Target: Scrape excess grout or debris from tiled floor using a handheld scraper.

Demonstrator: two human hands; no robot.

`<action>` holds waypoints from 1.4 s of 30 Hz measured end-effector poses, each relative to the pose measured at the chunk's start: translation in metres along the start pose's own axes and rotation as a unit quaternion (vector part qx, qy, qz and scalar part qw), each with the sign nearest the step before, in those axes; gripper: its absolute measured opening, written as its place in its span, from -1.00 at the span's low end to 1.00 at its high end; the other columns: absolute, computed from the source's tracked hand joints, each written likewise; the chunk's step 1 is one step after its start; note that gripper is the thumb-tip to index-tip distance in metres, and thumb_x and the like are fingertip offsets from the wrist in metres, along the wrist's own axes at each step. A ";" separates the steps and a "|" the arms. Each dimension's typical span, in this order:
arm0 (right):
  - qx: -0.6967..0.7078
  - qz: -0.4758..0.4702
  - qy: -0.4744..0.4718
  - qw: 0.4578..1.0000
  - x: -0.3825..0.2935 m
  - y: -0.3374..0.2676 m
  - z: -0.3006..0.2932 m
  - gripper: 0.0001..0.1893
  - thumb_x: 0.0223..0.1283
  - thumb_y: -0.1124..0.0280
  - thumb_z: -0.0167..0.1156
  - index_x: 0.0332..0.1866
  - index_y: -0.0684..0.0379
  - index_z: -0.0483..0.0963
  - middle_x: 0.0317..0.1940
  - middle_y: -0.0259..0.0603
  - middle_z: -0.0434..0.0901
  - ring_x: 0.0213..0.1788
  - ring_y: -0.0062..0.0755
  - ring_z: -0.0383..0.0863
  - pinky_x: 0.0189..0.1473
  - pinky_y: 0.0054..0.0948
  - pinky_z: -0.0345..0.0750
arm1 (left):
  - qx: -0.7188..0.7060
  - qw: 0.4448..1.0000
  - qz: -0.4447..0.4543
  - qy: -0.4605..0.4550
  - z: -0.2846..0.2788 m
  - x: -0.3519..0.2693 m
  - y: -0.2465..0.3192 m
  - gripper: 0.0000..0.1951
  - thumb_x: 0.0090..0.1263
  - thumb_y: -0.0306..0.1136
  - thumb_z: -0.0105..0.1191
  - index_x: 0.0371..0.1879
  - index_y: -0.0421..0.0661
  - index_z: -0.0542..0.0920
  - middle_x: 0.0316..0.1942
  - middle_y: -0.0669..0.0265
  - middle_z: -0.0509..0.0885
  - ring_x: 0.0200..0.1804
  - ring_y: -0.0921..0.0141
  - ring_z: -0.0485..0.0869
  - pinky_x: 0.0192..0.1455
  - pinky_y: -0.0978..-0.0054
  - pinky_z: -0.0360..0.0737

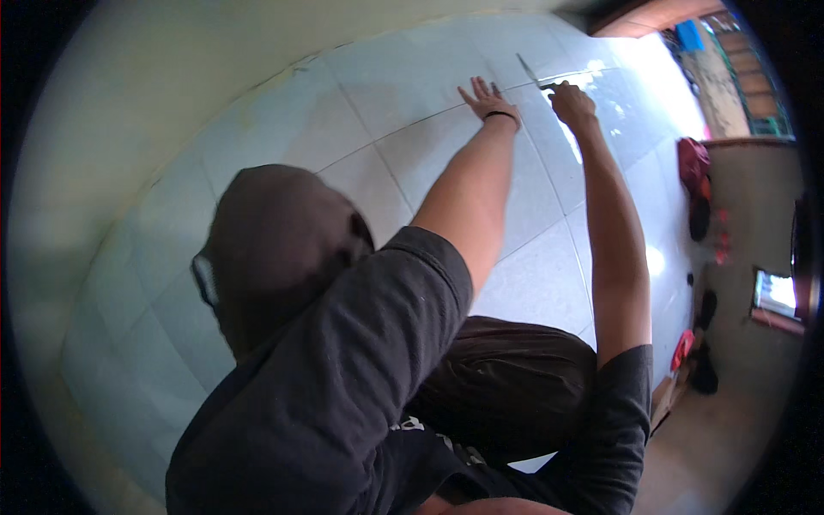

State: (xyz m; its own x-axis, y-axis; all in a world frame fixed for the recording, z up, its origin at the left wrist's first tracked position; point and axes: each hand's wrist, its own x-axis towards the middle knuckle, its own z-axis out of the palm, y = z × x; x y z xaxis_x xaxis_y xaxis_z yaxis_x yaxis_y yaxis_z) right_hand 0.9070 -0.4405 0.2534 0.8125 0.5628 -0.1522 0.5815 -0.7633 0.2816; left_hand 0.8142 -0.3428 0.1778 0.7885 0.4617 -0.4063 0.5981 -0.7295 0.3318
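Observation:
My left hand (pixel 490 106) is laid on the pale floor tiles (pixel 438 138), fingers spread, holding nothing. A thin black band (pixel 501 114) circles that wrist. To its right, my right hand (pixel 571 103) grips the dark handle of a small metal-bladed hand tool (pixel 530 72), which looks like a trowel or scraper. Its narrow blade points away from me and slightly left, over the floor near a tile joint. Whether the blade touches the tile cannot be made out. My bent knees, in dark trousers (pixel 508 380), are below my arms.
A pale wall (pixel 129 109) curves along the left and far side. Bright light enters through a doorway at the upper right, with a blue object (pixel 689 35) beyond. Along the right wall are a dark red cloth or bag (pixel 694 161), a red item (pixel 682 349) and dark objects.

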 end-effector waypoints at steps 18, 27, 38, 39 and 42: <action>-0.231 -0.249 -0.014 0.940 0.171 0.058 -0.107 -0.73 0.36 0.24 -0.02 -0.04 0.19 0.49 -0.12 -0.07 0.57 -0.23 -0.08 0.65 -0.12 -0.19 0.59 | -0.255 0.959 0.082 0.093 -0.043 0.039 0.040 -0.42 0.50 0.09 -0.38 0.29 -0.06 0.40 0.41 0.08 0.23 0.48 0.01 0.06 0.42 -0.26 -0.10; -0.088 -0.305 -0.038 0.948 0.262 -0.036 0.042 -0.62 0.42 0.11 -0.12 -0.05 0.19 0.49 -0.17 0.06 0.59 -0.14 0.11 0.63 -0.10 -0.01 0.57 | -0.118 0.980 0.011 0.160 -0.006 0.153 -0.079 -0.44 0.50 0.07 -0.35 0.33 0.02 0.36 0.44 0.21 0.22 0.49 0.07 0.06 0.47 -0.13 -0.11; 0.277 -0.124 -0.012 0.953 0.291 -0.057 0.125 -0.34 0.38 -0.17 -0.22 -0.11 0.32 0.53 -0.24 0.25 0.62 -0.11 0.15 0.64 -0.09 -0.03 0.60 | 0.015 0.988 -0.005 0.153 0.016 0.168 -0.154 -0.41 0.51 0.04 -0.29 0.41 -0.05 0.19 0.48 0.13 0.10 0.50 0.05 0.00 0.48 -0.08 -0.05; 0.355 -0.094 -0.076 0.927 0.289 -0.054 0.129 -0.33 0.38 -0.18 -0.21 -0.13 0.34 0.53 -0.31 0.23 0.63 -0.19 0.12 0.66 -0.21 -0.02 0.61 | 0.021 0.985 0.008 0.169 0.024 0.168 -0.154 -0.41 0.51 0.04 -0.29 0.41 -0.05 0.19 0.48 0.13 0.10 0.50 0.05 0.00 0.48 -0.08 -0.05; 0.405 -0.058 -0.162 0.898 0.290 -0.043 0.137 -0.31 0.37 -0.20 -0.20 -0.19 0.38 0.50 -0.44 0.14 0.61 -0.36 0.03 0.68 -0.42 -0.05 0.61 | 0.018 0.980 -0.013 0.197 0.051 0.171 -0.144 -0.24 0.47 0.18 -0.32 0.48 -0.09 -0.04 0.52 0.04 -0.14 0.52 -0.03 -0.22 0.45 -0.21 -0.29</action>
State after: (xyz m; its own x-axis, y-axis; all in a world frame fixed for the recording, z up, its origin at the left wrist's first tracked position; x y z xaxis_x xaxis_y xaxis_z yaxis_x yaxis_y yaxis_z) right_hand 1.1235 -0.2874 0.0675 0.6385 0.6310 -0.4406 0.3961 -0.7603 -0.5148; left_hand 0.8555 -0.1849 0.0173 0.7717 0.6339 -0.0516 0.6186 -0.7293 0.2923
